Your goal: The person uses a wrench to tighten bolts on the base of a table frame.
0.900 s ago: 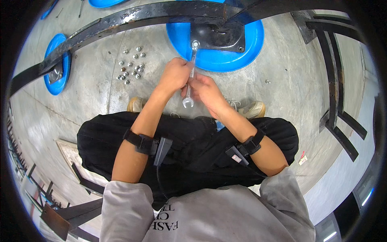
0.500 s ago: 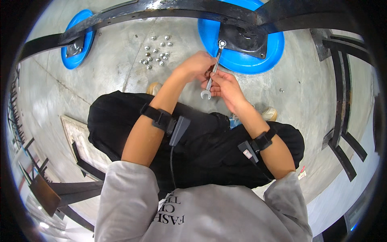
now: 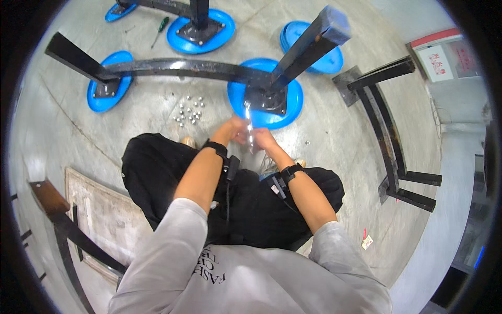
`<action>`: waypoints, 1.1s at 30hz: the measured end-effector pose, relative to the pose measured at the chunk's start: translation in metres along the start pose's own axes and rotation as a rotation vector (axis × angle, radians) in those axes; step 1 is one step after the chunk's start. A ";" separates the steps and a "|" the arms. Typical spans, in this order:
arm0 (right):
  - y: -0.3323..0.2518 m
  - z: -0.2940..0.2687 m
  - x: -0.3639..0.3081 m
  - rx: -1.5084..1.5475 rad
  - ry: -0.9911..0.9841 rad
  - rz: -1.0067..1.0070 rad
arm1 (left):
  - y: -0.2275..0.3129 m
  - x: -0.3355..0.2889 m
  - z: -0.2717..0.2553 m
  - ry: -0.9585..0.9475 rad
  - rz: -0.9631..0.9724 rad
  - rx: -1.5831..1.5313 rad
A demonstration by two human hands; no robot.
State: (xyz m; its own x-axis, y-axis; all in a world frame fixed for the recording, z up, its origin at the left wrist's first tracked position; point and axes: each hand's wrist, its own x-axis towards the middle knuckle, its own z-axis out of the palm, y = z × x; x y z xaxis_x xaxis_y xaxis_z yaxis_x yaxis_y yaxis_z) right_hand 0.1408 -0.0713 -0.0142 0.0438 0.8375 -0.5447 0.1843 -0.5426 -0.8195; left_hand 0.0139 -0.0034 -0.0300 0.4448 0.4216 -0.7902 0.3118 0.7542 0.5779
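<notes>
A silver combination wrench [image 3: 250, 128] slants between my two hands, its ring end at the near left corner of a black base plate [image 3: 261, 104]. The plate belongs to a black metal frame and rests on a round blue disc [image 3: 295, 107]. My right hand [image 3: 264, 139] is closed around the wrench's lower part. Close against the wrench's left side is my left hand [image 3: 238, 130], its fingers smeared by motion, so their grip is unclear. Several shiny cap nuts [image 3: 189, 111] lie loose on the floor left of my hands.
A black beam [image 3: 183, 67] runs left to another post on a blue disc [image 3: 125, 86]. A green-handled screwdriver [image 3: 160, 30] lies farther off. More blue discs [image 3: 334, 60] are stacked behind. At right stands another black frame [image 3: 384, 133]; a single small part [image 3: 307, 142] lies on the floor.
My view has tilted up, so more of the frame and floor beyond shows. The wrench stays between my hands, its ring end still at the plate's corner.
</notes>
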 end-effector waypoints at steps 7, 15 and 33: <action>-0.039 -0.110 -0.004 -0.772 0.283 -0.267 | 0.004 -0.061 0.032 0.013 0.287 0.032; -0.102 -0.097 -0.193 -0.485 0.130 -0.284 | -0.022 -0.163 0.028 0.042 0.321 0.003; -0.193 -0.170 -0.414 -0.689 0.428 -0.383 | -0.013 -0.175 0.083 -0.065 0.510 0.381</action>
State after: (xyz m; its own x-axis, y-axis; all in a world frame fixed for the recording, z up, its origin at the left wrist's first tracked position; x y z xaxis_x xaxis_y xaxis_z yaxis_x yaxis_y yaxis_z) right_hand 0.2536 -0.3022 0.3992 0.1951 0.9803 -0.0304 0.8036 -0.1776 -0.5680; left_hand 0.0022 -0.1285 0.1177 0.6620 0.6400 -0.3901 0.3188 0.2305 0.9194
